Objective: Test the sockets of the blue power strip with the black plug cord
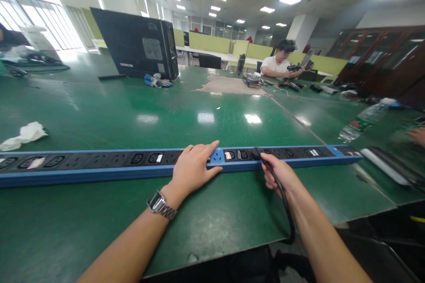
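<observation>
A long power strip (pixel 109 170) with a blue frame and black sockets lies across the green table. My left hand (pixel 194 163) spans its middle, fingers over the far edge and thumb along the near side, gripping it just left of a blue socket (pixel 217 156). To the right, my right hand (pixel 279 172) is closed on a black power plug (pixel 256 154), which sits at one of the black sockets; how deep it is in cannot be made out. The plug's black cord (pixel 288 212) runs under my right hand and droops past the table's front edge.
Beyond the strip stand a black computer tower (pixel 133 44) and gloves (pixel 157 81). Crumpled tissue (pixel 25 136) lies left. A plastic bottle (pixel 365 119) and a white-and-dark object (pixel 385 166) are right. Another person (pixel 279 64) sits at the far side; someone's hand (pixel 417 135) shows at the right edge.
</observation>
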Tool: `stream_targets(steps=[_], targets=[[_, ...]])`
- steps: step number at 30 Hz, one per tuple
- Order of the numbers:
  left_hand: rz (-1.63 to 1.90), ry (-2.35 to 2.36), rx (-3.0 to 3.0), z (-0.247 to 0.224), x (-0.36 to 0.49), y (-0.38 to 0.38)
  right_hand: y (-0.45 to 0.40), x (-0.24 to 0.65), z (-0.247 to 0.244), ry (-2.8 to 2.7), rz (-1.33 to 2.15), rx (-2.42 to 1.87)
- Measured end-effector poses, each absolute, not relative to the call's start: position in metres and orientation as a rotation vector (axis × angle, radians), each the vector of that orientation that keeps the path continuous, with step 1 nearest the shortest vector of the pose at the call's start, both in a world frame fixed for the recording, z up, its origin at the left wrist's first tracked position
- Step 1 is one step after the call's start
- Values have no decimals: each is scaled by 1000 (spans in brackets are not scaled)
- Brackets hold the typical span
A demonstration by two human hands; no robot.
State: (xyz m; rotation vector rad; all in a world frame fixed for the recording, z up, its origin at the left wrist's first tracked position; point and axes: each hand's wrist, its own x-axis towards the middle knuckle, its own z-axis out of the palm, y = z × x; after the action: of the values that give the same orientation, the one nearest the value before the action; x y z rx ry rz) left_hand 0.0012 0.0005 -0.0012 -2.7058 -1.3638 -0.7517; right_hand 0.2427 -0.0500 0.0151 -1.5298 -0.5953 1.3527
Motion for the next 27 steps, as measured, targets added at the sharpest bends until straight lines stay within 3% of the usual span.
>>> stream_targets(steps=[9, 16, 27], targets=[[-766, -1345, -2682, -2, 0, 0, -63, 282, 57, -668, 1297, -1265], [-783, -1365, -2696, 0, 0, -1, -67, 382, 39, -621, 1039, -1765], [-803, -1358, -2718, -4, -1, -1, -60, 412, 32, -790, 1123, -1886]])
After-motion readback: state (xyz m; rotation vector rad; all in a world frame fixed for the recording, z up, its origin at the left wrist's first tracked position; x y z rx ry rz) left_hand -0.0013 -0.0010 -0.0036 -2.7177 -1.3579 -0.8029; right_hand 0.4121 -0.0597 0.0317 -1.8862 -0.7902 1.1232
